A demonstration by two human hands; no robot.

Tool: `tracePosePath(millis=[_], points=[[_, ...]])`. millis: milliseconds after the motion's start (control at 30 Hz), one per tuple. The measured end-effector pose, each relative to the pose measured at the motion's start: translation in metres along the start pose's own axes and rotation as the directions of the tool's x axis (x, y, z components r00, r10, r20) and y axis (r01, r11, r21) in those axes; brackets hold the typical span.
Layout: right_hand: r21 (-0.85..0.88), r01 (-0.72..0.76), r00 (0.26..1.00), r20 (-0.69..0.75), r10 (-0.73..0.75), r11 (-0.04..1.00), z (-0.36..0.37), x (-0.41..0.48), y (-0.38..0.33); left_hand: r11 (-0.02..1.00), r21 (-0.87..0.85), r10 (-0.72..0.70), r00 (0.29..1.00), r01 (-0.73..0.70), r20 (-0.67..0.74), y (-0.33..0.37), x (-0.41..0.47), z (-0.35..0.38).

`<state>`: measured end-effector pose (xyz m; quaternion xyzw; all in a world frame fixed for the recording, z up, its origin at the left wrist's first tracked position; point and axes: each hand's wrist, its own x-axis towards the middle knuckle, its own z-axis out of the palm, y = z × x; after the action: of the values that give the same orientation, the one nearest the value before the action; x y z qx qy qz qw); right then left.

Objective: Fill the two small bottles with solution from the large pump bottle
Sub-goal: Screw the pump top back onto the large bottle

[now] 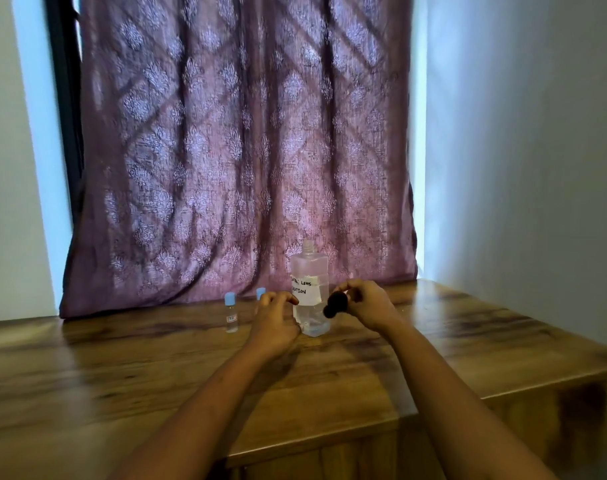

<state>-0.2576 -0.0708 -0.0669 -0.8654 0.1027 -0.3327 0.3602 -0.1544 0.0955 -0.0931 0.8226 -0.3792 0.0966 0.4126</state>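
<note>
Since both small bottles are capped in blue, I judge that filling has not begun. Toward the far edge of the bench, left of its middle, the first small bottle stands upright and alone, clear, with a little label. The second small bottle stands just to its right, mostly hidden behind the left hand, with only its cap showing. That hand hovers with fingers loosely curled and grips nothing I can see. It sits just beside the lower left side of the large bottle, probably to steady it, though I cannot tell whether it touches. The large bottle stands upright close to the curtain, its handwritten label facing me, some clear liquid near its base and its threaded neck bare. On the right, the right hand pinches the black pump head, held off the bottle in front of its right side, presumably so the solution can be poured straight from the neck. Next I would expect the pump to be set down and a small cap unscrewed. The narrow mouths make spilling likely.
</note>
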Motion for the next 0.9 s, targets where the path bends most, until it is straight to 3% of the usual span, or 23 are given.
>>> tracePosePath(millis=[133, 333, 700, 900], points=[[0.112, 0.071, 0.970, -0.237, -0.043, 0.991, -0.005, 0.007, -0.012, 0.999, -0.045, -0.020, 0.999, 0.018, -0.039, 0.003, 0.005, -0.006], [0.265, 0.094, 0.903, -0.429, 0.030, 0.960, -0.020, 0.039, -0.020, 0.983, -0.144, -0.119, 0.991, 0.110, -0.057, 0.004, 0.031, 0.006], [0.326, 0.276, 0.805, -0.592, -0.032, 0.904, -0.048, 0.105, -0.060, 0.937, -0.326, -0.171, 0.978, 0.124, -0.121, 0.003, 0.102, 0.047], [0.301, 0.298, 0.793, -0.606, -0.060, 0.906, -0.051, 0.125, -0.070, 0.819, -0.550, -0.191, 0.982, 0.165, 0.011, -0.020, 0.110, 0.065]])
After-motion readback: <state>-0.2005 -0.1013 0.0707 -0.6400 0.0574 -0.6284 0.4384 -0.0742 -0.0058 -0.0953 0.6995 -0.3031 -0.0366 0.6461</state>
